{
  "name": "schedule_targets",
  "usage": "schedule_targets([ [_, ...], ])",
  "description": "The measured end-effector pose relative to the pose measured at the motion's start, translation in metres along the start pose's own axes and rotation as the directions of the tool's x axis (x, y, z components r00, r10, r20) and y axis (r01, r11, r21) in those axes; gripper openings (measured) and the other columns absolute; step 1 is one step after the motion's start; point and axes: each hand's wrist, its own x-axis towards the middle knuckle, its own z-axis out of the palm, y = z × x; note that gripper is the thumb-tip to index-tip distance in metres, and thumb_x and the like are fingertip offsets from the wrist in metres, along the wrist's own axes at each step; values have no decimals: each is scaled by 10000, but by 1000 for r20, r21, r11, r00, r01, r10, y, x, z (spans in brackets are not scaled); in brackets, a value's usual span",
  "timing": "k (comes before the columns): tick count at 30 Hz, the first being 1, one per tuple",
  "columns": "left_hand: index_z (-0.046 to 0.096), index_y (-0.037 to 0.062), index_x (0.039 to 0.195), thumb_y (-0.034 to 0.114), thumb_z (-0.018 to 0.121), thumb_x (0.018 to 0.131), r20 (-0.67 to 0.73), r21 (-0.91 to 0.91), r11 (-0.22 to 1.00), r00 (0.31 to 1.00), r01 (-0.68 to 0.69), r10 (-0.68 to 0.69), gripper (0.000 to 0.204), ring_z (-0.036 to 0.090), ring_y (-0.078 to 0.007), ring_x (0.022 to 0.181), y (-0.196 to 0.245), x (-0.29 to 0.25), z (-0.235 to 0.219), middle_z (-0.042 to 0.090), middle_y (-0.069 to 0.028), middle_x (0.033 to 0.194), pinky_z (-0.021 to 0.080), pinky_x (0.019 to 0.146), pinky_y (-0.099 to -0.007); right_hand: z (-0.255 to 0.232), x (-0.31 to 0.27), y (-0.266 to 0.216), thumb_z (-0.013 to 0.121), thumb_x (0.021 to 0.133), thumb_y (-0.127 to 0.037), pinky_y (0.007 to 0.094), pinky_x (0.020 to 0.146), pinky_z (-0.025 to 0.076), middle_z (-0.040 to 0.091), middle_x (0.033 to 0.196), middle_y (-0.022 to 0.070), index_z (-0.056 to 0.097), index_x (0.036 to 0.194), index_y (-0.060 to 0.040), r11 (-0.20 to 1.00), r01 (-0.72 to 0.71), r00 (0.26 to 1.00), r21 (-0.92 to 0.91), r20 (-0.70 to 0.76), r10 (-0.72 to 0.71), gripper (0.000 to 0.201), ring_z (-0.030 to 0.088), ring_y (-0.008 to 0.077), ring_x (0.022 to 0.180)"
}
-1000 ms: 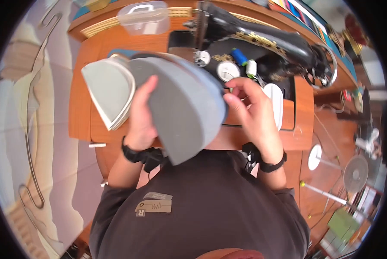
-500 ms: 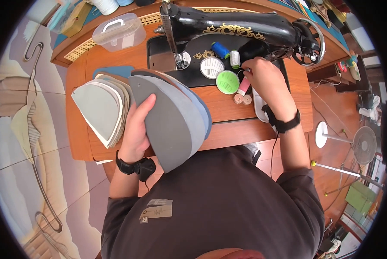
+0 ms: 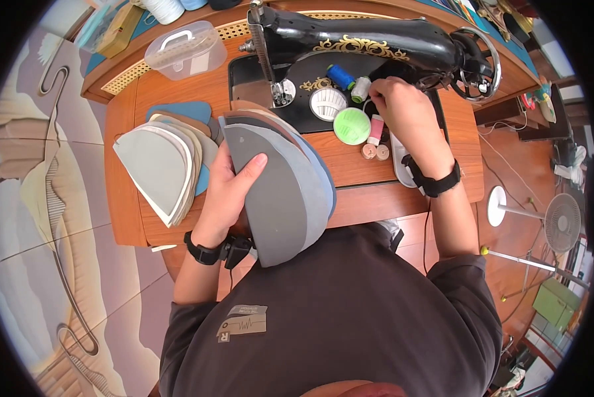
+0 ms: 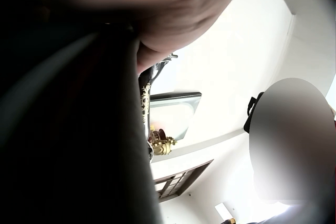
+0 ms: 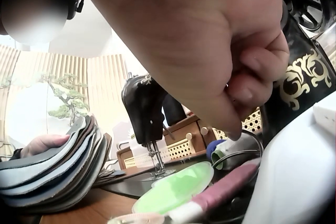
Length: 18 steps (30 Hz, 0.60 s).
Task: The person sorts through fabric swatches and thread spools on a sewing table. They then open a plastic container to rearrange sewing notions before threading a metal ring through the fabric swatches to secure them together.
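The left hand (image 3: pixel 228 190) grips a fanned stack of half-moon sheets (image 3: pixel 280 192), grey on top, with its thumb across the upper face. In the right wrist view the sheets (image 5: pixel 50 171) show as several curved layers. Over the machine bed, the right hand (image 3: pixel 408 114) is beside a white spool (image 3: pixel 361 89), its fingers bent; from the right wrist camera the hand (image 5: pixel 210 45) has its fingertips near a thin black loop (image 5: pixel 257 139). Whether they pinch anything is hidden. Below lie a green disc (image 3: pixel 352 126) and a pink-and-white tube (image 3: pixel 375 130).
A black sewing machine (image 3: pixel 369 41) spans the back of the wooden table (image 3: pixel 360 173). More half-moon sheets (image 3: pixel 152 162) lie at the left, with a clear plastic box (image 3: pixel 185 51) behind. A blue spool (image 3: pixel 340 77), needle disc (image 3: pixel 327 104) and white tray (image 3: pixel 401 162) surround the right hand.
The right hand has moved from beside the held stack to the spools at the right. The left hand and its stack have shifted slightly right since half a second ago, and the white spool has tilted.
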Motion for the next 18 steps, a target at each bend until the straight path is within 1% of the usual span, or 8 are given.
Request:
schedule_targets([
  [5,471,-14,1385,258,685,1002,84,201,978,996,-48,31,516,573,-177,1173,20,2,0,608,-110,1271,472,1007,-332,-22,2,-6,694,904,-108,434,728,561,699,927,133,705,959,-61,989,18,996,144,-91,-5,73,699,347,838],
  [8,448,-26,1405,285,681,1006,144,217,976,989,-3,-29,557,562,-193,1197,37,3,1,595,-126,1285,460,1028,-341,-36,-3,-11,689,910,-96,431,733,547,684,924,148,683,966,-51,981,48,994,188,-107,-28,73,688,346,840],
  [9,459,-10,1412,266,687,1001,137,190,982,990,20,-47,544,570,-180,1192,42,4,2,603,-106,1291,465,1022,-333,-41,-6,-11,686,912,-89,428,734,543,679,922,153,674,971,-47,978,65,993,199,-111,-43,73,683,346,841],
  [12,480,14,1412,238,684,1001,144,45,996,986,80,-86,510,581,-165,1185,54,7,-4,617,-80,1292,470,1018,-329,-60,-17,-8,668,929,-60,394,762,538,670,938,177,641,996,-38,935,-37,997,352,-45,57,75,675,340,865],
  [13,510,30,1399,205,686,994,157,12,996,983,90,-91,476,601,-156,1159,57,8,-8,637,-59,1273,484,1000,-327,-65,-23,-8,637,970,-44,334,779,540,699,952,153,606,1025,-19,899,-101,992,427,-20,121,68,704,268,878],
  [16,526,26,1385,188,691,987,160,-4,989,977,145,-142,461,616,-160,1132,71,8,-16,648,-59,1254,495,984,-328,-73,-44,-1,609,1010,-51,293,785,540,715,926,99,583,1041,6,662,-108,979,741,-36,199,70,708,171,908],
  [17,521,22,1405,183,698,978,189,-21,980,963,198,-191,490,619,-159,1130,75,8,-19,652,-60,1254,500,977,-324,-77,-51,-2,582,1033,-42,260,778,533,694,871,47,573,1055,14,619,-110,979,777,-23,202,61,680,111,865],
  [18,514,22,1416,183,699,976,222,26,977,952,210,-211,503,616,-155,1135,80,7,-17,651,-60,1256,496,981,-322,-77,-59,-2,578,1035,-39,254,764,530,688,854,44,574,1057,11,561,-134,977,817,14,212,55,674,105,838],
])
